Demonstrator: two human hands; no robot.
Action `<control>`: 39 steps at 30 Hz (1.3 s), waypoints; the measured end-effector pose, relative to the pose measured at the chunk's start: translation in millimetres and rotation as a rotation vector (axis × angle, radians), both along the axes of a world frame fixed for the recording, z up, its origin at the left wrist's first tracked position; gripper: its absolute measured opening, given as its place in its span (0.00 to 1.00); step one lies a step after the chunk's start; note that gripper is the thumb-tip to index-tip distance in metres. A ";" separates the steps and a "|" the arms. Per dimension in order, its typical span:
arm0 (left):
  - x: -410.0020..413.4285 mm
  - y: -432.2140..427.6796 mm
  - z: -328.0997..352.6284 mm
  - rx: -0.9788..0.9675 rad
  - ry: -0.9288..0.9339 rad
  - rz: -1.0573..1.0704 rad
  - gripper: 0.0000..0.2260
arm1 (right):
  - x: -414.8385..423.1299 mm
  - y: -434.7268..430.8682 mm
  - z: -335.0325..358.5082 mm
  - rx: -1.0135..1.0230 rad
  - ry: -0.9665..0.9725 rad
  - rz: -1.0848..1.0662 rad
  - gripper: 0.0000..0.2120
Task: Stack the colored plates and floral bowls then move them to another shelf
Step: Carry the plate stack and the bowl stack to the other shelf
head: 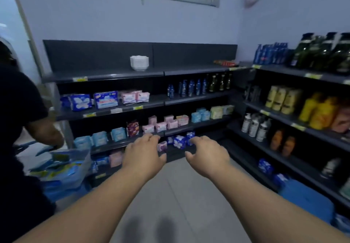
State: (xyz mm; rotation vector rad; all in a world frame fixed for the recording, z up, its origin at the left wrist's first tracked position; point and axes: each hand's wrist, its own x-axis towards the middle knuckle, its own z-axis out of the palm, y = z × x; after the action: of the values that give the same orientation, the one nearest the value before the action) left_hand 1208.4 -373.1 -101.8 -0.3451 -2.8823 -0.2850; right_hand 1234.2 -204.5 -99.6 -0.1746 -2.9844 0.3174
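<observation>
White, scallop-rimmed bowls [139, 63] already sit nested in one glossy stack on the dark metal top shelf [102, 76], well apart from the left hand [144, 154] and right hand [208, 154], both loosely spread and empty; no colored plates show, so moving seemingly remains

Top shelf [106, 76], dark grey: one stack of white bowls [139, 63], left of centre; orange packets [225, 63] at right end.
</observation>
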 end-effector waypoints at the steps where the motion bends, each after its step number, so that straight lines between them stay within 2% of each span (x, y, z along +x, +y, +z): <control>1: -11.0 10.8 3.0 -0.008 0.013 -0.022 0.25 | -6.2 9.3 3.2 0.020 0.004 -0.021 0.21; 7: -86.7 45.2 13.1 0.027 0.110 -0.134 0.26 | -60.2 42.6 20.1 0.107 0.049 -0.114 0.22; 11: -155.2 44.9 24.7 0.006 0.190 -0.153 0.28 | -118.4 47.7 34.2 0.155 0.143 -0.149 0.26; 18: -282.7 34.2 59.8 0.038 0.208 -0.180 0.29 | -246.3 36.7 63.1 0.107 0.228 -0.139 0.31; 27: -426.1 26.0 64.4 0.095 0.167 -0.107 0.30 | -400.1 61.8 75.8 0.043 0.276 -0.039 0.31; 39: -588.5 81.4 71.3 0.239 0.273 0.061 0.27 | -605.5 153.1 101.8 0.089 0.312 0.235 0.29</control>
State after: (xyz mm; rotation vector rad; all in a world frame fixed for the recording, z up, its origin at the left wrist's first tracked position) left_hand 619.9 -291.6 -30.5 -0.2326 -2.5519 -0.5217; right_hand 628.7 -51.4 2.2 0.2173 -2.7017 0.2117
